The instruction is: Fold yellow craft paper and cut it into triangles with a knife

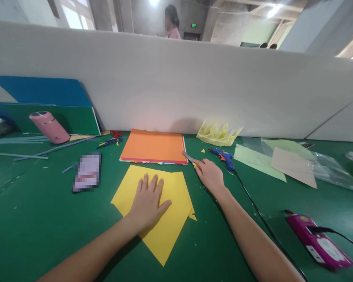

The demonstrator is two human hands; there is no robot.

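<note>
Pink bottle [50,128] set before blue board [47,91] and green board [76,119], pixelated phone [87,172] laid flat, pale-yellow spiky paper piece [217,136] placed by white partition [153,82], blue glue gun [225,157] laid nearby, magenta power strip [319,242] plugged with black cable [338,232].

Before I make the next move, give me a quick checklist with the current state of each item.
1. Left hand flat on the yellow paper: ok.
2. Bladed tool held in the right hand: ok.
3. Blade tip clear of the orange sheet: not ok, it overlaps the right edge in this view.
4. Glue gun off the yellow paper: ok, it lies to the right.
5. Glue gun cool: cannot tell.
</note>
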